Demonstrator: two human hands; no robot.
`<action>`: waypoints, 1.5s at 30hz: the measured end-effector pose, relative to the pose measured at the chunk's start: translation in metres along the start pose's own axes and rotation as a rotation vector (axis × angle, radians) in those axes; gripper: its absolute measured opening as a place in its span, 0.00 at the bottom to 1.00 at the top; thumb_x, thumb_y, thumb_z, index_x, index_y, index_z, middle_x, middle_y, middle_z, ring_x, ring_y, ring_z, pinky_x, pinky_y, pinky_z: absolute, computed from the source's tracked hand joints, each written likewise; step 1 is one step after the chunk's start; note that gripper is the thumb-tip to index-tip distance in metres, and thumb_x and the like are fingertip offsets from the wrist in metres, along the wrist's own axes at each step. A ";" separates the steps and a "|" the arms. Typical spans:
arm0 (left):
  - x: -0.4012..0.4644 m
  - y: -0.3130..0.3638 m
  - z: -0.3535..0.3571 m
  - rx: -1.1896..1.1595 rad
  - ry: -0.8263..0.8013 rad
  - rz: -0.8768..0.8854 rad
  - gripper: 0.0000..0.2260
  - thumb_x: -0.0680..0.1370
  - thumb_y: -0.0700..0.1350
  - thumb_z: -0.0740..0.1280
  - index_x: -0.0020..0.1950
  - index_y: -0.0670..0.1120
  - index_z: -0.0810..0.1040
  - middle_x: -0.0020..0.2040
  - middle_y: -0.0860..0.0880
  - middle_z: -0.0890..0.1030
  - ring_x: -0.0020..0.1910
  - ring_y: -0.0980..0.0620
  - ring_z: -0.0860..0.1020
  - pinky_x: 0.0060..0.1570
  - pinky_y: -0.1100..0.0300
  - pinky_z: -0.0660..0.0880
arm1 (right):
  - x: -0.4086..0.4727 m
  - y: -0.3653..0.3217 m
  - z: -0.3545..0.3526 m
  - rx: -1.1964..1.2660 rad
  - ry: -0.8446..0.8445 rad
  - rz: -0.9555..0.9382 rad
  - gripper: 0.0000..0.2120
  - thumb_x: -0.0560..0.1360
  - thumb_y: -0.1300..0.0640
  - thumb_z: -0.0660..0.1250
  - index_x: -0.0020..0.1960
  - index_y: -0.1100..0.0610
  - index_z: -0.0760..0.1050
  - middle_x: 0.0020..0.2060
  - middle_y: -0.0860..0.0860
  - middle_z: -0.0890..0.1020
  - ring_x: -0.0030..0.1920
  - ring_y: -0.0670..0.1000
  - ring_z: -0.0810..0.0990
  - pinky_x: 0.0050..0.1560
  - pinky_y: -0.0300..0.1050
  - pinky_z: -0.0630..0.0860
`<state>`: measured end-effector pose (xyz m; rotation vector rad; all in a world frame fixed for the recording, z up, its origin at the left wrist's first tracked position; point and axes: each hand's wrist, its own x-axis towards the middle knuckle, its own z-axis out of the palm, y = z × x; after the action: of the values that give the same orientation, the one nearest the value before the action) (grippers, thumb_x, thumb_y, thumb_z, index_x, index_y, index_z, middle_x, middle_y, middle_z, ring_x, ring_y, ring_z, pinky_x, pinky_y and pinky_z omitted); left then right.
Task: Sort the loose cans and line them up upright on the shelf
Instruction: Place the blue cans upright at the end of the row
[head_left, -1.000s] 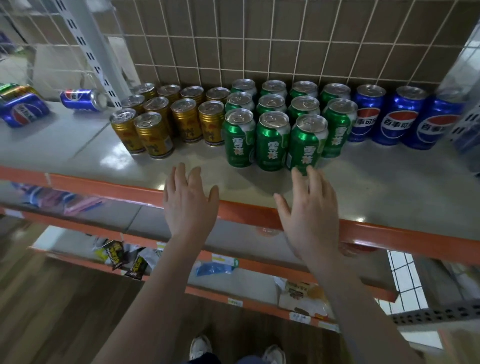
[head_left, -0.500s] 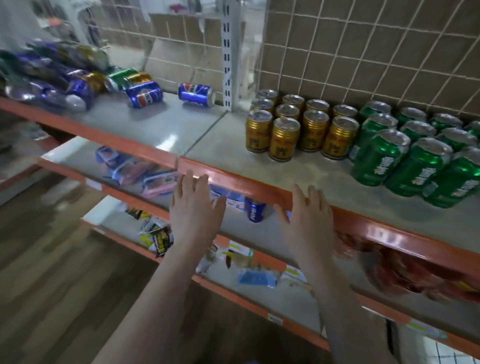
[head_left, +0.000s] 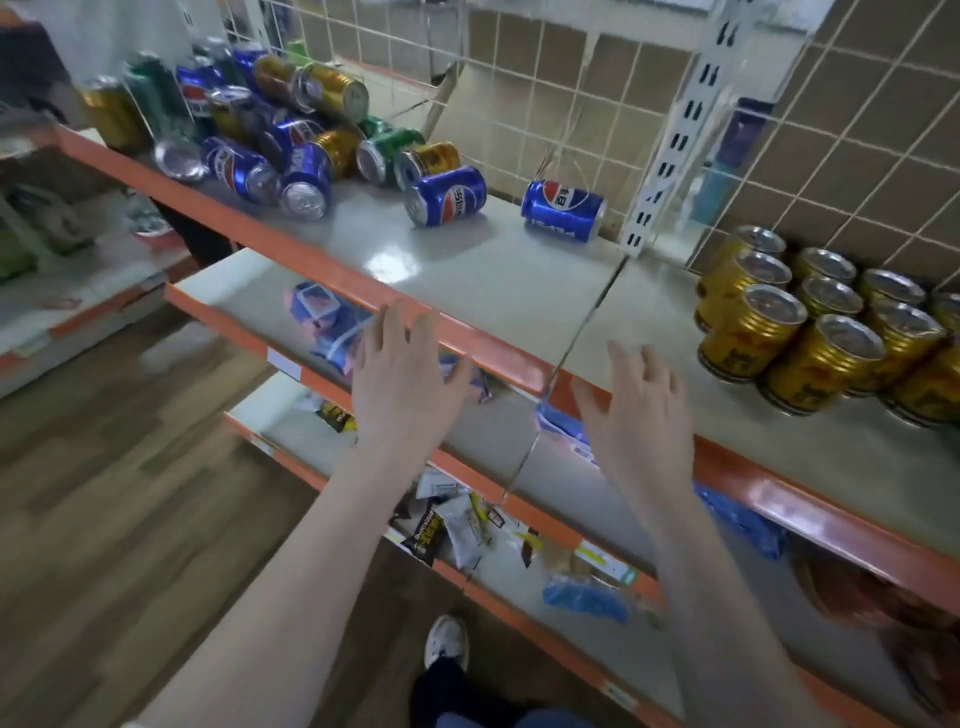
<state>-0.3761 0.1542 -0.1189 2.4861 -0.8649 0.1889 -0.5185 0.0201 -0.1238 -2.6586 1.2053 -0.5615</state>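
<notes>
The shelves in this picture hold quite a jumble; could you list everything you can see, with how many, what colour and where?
lone blue Pepsi can: one, blue, on its side on the top shelf beside the white upright post.
second blue Pepsi can: one, blue, on its side, left of the lone one.
pile of loose cans: many, too jumbled to count; blue, gold, green; top shelf, far left.
gold cans: about ten in view, upright, grouped on the right.
top shelf: grey surface, orange front edge.
snack packets: several, mixed colours, lower shelves.
left hand: open, before the shelf edge.
right hand: open, empty.
</notes>
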 end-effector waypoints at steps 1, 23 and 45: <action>0.013 -0.005 0.003 -0.008 0.003 0.007 0.20 0.77 0.52 0.62 0.66 0.44 0.69 0.70 0.42 0.66 0.71 0.42 0.62 0.66 0.45 0.65 | 0.010 -0.005 0.005 0.008 0.004 0.009 0.26 0.77 0.46 0.60 0.71 0.57 0.64 0.69 0.61 0.67 0.68 0.62 0.64 0.67 0.54 0.61; 0.267 -0.071 0.074 -0.068 -0.125 0.231 0.30 0.73 0.51 0.68 0.72 0.46 0.62 0.73 0.42 0.62 0.71 0.41 0.61 0.65 0.48 0.64 | 0.248 -0.047 0.093 -0.183 0.027 0.042 0.31 0.75 0.54 0.64 0.75 0.58 0.57 0.72 0.61 0.60 0.70 0.62 0.61 0.68 0.54 0.60; 0.300 -0.096 0.090 -0.435 -0.147 0.188 0.31 0.69 0.49 0.73 0.70 0.52 0.66 0.61 0.46 0.73 0.56 0.50 0.73 0.47 0.65 0.65 | 0.302 -0.032 0.092 -0.246 -0.052 0.067 0.32 0.65 0.61 0.72 0.67 0.60 0.65 0.59 0.62 0.66 0.57 0.63 0.69 0.57 0.52 0.69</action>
<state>-0.0834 0.0107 -0.1512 2.0327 -1.0727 -0.1117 -0.2775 -0.1858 -0.1174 -2.7974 1.4253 -0.3521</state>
